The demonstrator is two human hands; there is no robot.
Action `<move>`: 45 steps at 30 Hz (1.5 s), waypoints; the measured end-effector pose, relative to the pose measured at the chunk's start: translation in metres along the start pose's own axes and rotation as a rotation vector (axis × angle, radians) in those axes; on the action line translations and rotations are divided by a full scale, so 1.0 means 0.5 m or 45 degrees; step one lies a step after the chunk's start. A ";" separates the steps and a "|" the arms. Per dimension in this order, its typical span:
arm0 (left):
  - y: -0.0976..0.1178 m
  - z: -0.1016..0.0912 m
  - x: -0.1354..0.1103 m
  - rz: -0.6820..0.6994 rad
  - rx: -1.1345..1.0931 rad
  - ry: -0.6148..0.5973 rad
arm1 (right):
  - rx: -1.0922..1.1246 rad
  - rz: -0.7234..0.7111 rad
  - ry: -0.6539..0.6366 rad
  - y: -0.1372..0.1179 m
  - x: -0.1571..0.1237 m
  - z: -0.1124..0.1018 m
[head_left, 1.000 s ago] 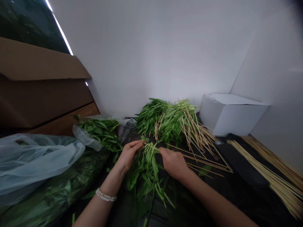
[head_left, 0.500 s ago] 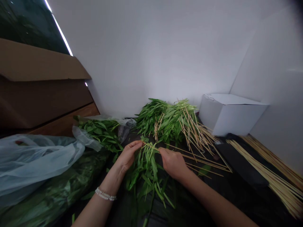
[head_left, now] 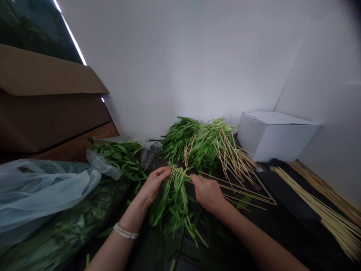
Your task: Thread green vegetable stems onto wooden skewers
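Observation:
Leafy green stems [head_left: 179,184] hang in loops between my two hands, their leaves drooping toward the dark surface. A thin bamboo skewer seems to run through or under the loops, mostly hidden by them. My left hand [head_left: 153,185] has thumb and fingers pinched on the greens at the left end of the loops. At the other end, my right hand [head_left: 208,192] is closed around the skewer, with its fingertips against the stems. Behind my hands lies a pile of greens [head_left: 194,141] with many bamboo skewers [head_left: 235,160] sticking out to the right.
At left are a clear plastic bag [head_left: 47,188] of greens, more loose greens [head_left: 118,156] and a cardboard box [head_left: 50,116]. A white box [head_left: 275,137] stands back right. Bare skewers [head_left: 318,210] lie beside a black flat object [head_left: 290,197]. A white wall [head_left: 180,67] closes the back.
Both hands have barely moved; my right hand has shifted very slightly to the right. The loops of stems sit a little closer together near my left fingertips.

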State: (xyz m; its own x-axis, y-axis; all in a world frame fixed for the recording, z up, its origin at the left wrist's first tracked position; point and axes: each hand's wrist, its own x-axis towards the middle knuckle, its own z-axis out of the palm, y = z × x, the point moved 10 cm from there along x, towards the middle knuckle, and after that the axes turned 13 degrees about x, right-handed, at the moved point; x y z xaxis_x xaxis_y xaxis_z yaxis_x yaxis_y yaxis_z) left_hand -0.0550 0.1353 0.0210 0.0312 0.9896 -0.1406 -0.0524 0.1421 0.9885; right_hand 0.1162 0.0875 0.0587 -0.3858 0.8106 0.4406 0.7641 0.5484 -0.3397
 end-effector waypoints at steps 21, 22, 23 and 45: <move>-0.008 0.028 -0.017 0.237 1.307 -0.422 | 0.245 0.217 0.583 0.088 -0.006 -0.147; -0.010 0.020 -0.013 0.250 1.422 -0.377 | 0.236 0.214 0.579 0.086 -0.006 -0.146; -0.014 0.015 -0.011 0.258 1.521 -0.351 | 0.228 0.209 0.574 0.084 -0.006 -0.144; 0.098 -0.027 -0.013 0.598 1.022 0.208 | 0.223 0.041 0.517 0.052 -0.003 -0.128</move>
State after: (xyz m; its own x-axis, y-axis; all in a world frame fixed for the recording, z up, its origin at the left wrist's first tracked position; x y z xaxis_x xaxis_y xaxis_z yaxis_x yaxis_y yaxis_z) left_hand -0.0712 0.1360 0.0695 0.0382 0.9412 0.3356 0.6810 -0.2703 0.6806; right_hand 0.1695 0.0875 0.1023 -0.1024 0.7004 0.7064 0.6598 0.5793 -0.4787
